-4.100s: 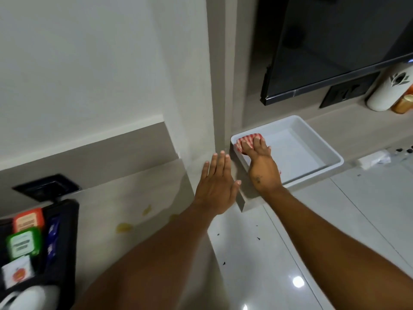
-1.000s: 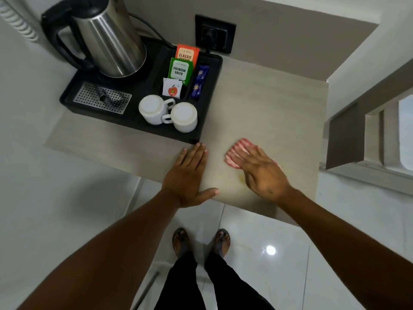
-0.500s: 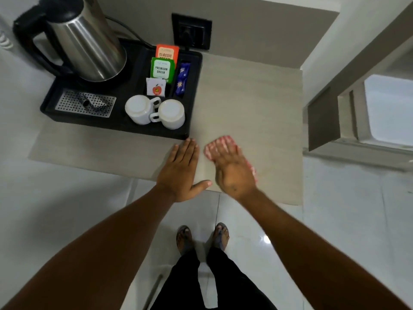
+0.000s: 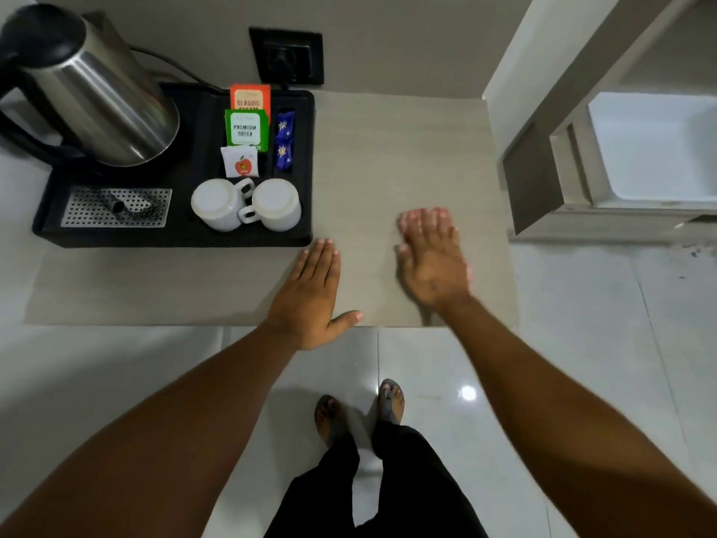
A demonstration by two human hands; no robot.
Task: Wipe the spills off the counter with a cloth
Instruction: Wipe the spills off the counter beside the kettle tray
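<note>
The beige counter (image 4: 388,149) lies below me. My right hand (image 4: 432,266) presses flat on a red-and-white striped cloth (image 4: 405,223), which shows only as a strip past the fingertips and a sliver at the hand's right side. My left hand (image 4: 310,293) rests flat on the counter's front edge, fingers together, thumb out, holding nothing. It lies just in front of the black tray's right corner. I see no spill on the bare counter around the hands.
A black tray (image 4: 298,168) at the left holds a steel kettle (image 4: 97,95), two upturned white cups (image 4: 248,203) and tea sachets (image 4: 246,130). A wall socket (image 4: 286,56) sits behind. A white basin (image 4: 655,149) lies to the right. Glossy floor tiles are below.
My right hand has slid the cloth to the right and a little farther from the edge, away from my left hand. The left hand stays planted on the front edge.
</note>
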